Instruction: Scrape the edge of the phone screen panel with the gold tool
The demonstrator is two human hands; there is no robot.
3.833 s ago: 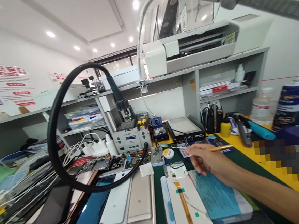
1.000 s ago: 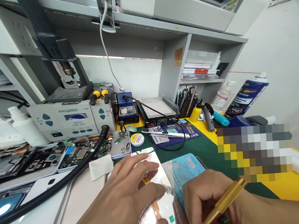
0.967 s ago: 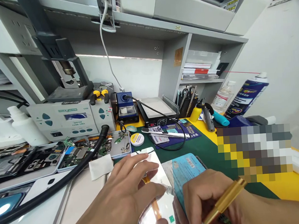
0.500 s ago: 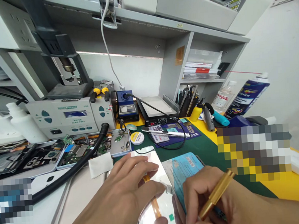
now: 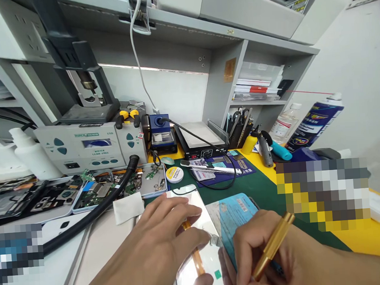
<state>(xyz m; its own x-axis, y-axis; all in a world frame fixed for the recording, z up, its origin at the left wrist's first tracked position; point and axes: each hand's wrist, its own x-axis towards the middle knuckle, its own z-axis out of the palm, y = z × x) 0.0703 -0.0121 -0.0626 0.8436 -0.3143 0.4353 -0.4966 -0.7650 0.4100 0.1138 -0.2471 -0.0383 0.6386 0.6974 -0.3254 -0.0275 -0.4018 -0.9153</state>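
The phone screen panel is laid on the green mat, its long axis running away from the viewer; one is seen. It is pressed flat by the left hand, fingers spread. One gold-handled tool is pinched in the right hand, slanting down toward the panel.

bench (yellow top) | green mat; rework station; solder tin; spray can
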